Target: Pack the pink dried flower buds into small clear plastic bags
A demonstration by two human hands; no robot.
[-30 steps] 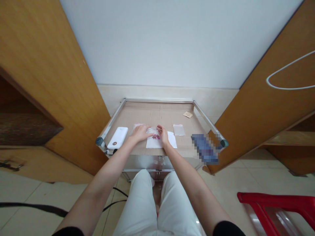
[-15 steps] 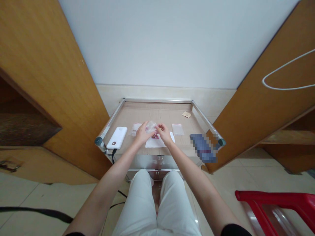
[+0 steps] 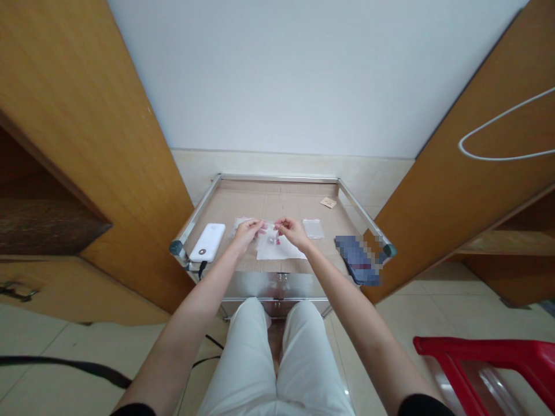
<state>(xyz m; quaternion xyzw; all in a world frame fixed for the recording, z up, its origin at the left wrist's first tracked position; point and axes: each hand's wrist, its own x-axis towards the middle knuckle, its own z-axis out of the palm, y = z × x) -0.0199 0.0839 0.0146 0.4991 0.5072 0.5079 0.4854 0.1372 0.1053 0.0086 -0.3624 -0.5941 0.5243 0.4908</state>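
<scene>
Between my two hands a small clear plastic bag [image 3: 269,227] is stretched out over a white sheet of paper [image 3: 284,251]. My left hand [image 3: 248,231] pinches the bag's left side with closed fingers. At the opposite side, my right hand [image 3: 292,230] has its thumb and fingertips pressed together on the bag. Small dark-red bead-like pieces [image 3: 277,241] show below the bag; whether they lie inside it or on the paper I cannot tell. Other clear bags [image 3: 238,223] lie partly behind my left hand. A flat clear bag [image 3: 313,229] rests right of my right hand.
On the metal-rimmed table [image 3: 260,199], a white power bank [image 3: 208,242] with a black cable lies left. A pixelated dark flat object [image 3: 359,260] lies right, a small tan paper piece [image 3: 328,202] at the back right. Wooden cabinets flank the table; a red stool [image 3: 485,346] stands right.
My hands have moved slightly apart, and the bag now spreads flat between them. Fewer red pieces show over the paper than before.
</scene>
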